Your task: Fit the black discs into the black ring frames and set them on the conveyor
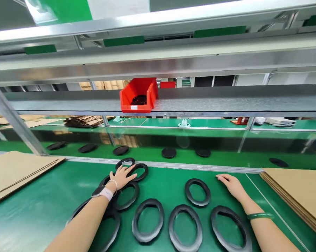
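"Firstly, the rings: where, and how many?"

"Item: single rings (146, 237), four, black, set apart on the green worktop (165, 189). Three lie toward its near edge, one nearer the middle, left of the right hand (230, 184). Item: clustered rings (131, 202), black, touching or overlapping, left of the singles and running from the far edge toward the near one. Count uncertain; the left forearm covers part."

"State of the fingers?"

"Left hand (123, 176): fingers spread wide over the upper cluster, fingertips at the rings; whether any is gripped, cannot tell. Right hand: fingers loosely together, pointing toward the far edge, nothing visible in them; underside hidden."

"Progress, then?"

"By judgement, partial: four rings sorted out singly, the cluster not separated. No ring is seen lifted."

"Beyond the rings?"

"Item: cardboard sheets (19, 171), at the worktop's left side. Item: cardboard stack (299, 189), at its right side. Item: black discs (169, 152), six, spaced along a green strip (147, 154) past the far edge. Item: red bin (139, 108), one, on the shelf (226, 99) above, dark pieces inside, kind unclear."
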`<state>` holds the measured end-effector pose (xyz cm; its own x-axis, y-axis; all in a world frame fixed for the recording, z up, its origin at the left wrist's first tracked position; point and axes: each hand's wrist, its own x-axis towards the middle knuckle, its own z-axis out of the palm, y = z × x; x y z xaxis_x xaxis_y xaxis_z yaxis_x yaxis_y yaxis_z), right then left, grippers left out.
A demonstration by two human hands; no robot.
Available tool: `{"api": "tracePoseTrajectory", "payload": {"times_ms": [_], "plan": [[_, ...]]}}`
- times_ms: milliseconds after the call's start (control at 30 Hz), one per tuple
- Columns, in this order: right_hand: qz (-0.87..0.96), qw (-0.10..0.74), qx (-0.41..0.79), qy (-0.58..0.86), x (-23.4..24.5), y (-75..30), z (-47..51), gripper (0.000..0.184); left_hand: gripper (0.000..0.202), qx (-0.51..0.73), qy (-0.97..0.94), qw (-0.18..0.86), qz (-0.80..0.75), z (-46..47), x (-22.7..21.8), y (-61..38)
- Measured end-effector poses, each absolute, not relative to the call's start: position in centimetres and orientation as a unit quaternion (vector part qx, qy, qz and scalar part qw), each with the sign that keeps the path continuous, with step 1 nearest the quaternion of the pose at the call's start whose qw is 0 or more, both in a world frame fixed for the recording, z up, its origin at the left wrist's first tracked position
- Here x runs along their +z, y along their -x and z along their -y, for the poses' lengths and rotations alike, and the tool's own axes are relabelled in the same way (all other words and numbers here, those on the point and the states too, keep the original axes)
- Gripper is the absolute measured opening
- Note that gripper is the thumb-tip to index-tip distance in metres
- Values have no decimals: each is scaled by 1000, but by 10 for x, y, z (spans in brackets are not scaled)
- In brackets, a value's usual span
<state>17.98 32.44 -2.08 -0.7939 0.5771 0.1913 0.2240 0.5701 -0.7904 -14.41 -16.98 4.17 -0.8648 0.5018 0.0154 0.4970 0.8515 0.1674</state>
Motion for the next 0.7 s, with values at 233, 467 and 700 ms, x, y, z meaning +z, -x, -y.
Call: {"api": "tracePoseTrajectory", "payload": {"times_ms": [233,467,700], "plan": [[857,217,403,236,-18,-177,-324,50,56,149,-475,94,-862,128,34,104],[849,226,421,227,-17,-179,-323,36,64,223,-586,189,-756,76,57,84],[850,236,415,221,-18,-174,-325,26,59,213,-578,110,-780,110,61,-12]]}}
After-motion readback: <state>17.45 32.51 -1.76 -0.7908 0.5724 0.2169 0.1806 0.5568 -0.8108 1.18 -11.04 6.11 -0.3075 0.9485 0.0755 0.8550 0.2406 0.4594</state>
